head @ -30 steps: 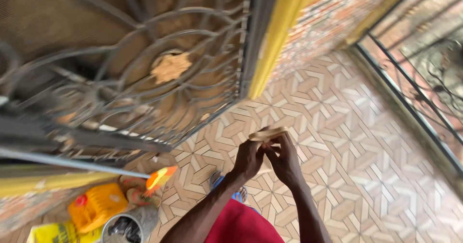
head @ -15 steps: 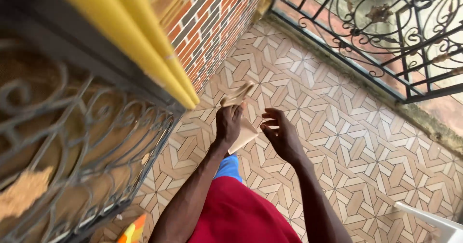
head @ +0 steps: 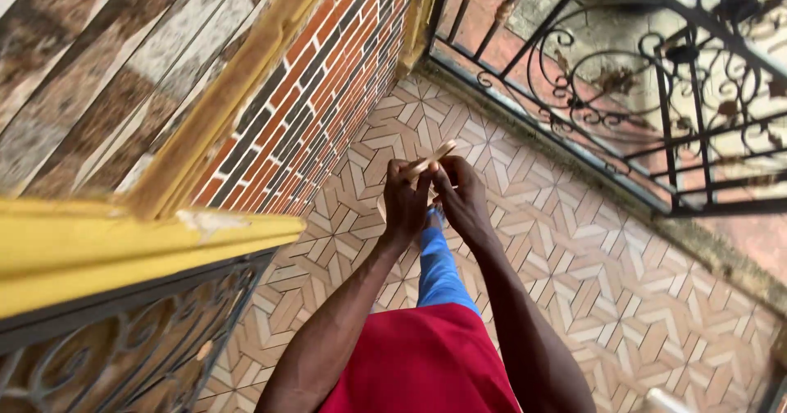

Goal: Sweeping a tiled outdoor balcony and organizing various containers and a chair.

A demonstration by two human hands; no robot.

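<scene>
Under you lies a tiled floor point(head: 574, 249) in a tan and cream geometric pattern. To your left rises a brick wall point(head: 324, 93) of red and dark courses, and above it you see plank cladding point(head: 90, 68) edged by a yellow trim point(head: 238, 101). At lower left a yellow ledge point(head: 123, 245) tops a scrolled iron grille point(head: 139, 347). Ahead and to your right runs a black iron railing point(head: 680, 101) with spiral scrollwork, standing on a stone kerb point(head: 705, 245). A white object point(head: 668, 401), cut off by the bottom edge, lies at lower right.
</scene>
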